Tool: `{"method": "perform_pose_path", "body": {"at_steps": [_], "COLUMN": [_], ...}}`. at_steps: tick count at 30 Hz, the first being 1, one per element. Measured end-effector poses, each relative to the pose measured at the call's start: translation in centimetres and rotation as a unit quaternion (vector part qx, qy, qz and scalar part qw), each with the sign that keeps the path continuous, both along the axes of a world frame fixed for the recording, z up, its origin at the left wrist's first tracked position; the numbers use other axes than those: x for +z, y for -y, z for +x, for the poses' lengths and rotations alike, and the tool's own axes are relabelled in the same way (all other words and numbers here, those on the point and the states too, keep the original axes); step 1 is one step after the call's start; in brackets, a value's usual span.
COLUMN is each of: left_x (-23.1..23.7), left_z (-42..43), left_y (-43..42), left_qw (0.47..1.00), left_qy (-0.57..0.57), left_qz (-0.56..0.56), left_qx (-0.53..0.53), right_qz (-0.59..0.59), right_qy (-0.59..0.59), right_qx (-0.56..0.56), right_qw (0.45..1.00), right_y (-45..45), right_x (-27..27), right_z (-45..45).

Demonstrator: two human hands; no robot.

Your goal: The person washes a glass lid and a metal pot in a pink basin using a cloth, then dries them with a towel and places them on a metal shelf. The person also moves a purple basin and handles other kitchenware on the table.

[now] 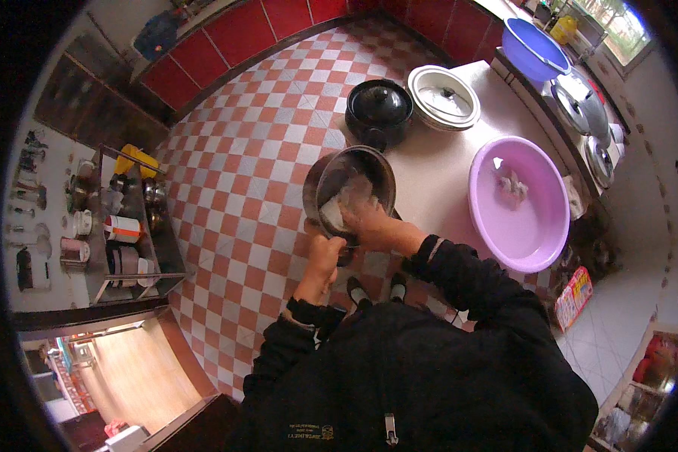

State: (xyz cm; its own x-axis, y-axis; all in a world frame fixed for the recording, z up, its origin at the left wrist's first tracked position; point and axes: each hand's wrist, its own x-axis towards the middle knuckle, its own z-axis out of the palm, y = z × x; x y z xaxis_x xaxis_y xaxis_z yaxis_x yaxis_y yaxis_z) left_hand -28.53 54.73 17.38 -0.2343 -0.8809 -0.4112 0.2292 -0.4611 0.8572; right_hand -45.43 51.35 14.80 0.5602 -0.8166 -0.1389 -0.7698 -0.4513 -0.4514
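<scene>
A deep dark metal pot (385, 181) is tilted before me, its open mouth facing up towards me. My left hand (323, 257) grips it at the near edge, by what looks like a handle; the fingers are partly hidden. Reaching into the mouth, my right hand (367, 220) presses a pale cloth (332, 214) against the inner wall, and its fingers are blurred. To the right, a pink plastic basin (520, 231) holds water and a pale crumpled cloth (511, 189).
A lidded black pot (379, 107) and a white oval pot with a glass lid (443, 101) stand on a pale tabletop (429, 169). Behind are a blue basin (534, 51) and metal lids (599, 161). A metal rack (141, 226) with cookware stands left on the checkered floor (226, 186).
</scene>
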Motion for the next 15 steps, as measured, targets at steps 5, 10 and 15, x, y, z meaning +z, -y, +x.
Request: {"method": "perform_pose_path", "body": {"at_steps": [5,10,15], "left_x": [0.3,1.9,3.1], "left_z": [1.3,0.7,0.1], "left_y": [0.5,0.6,-0.9], "left_qw": [0.980,0.999,0.993], "left_qy": [0.154,0.019,0.109], "left_qz": [0.051,0.024,-0.019], "left_qx": [-0.119,-0.042,-0.047], "right_qz": [0.140,0.007,-0.068], "right_qy": [0.269,0.293,0.096], "right_qx": [0.072,0.078,-0.091], "right_qw": [0.950,0.953,0.989], "right_y": [-0.6,1.1,1.6], "right_x": [3.0,4.9,2.4], "right_z": [0.7,2.0,2.6]}}
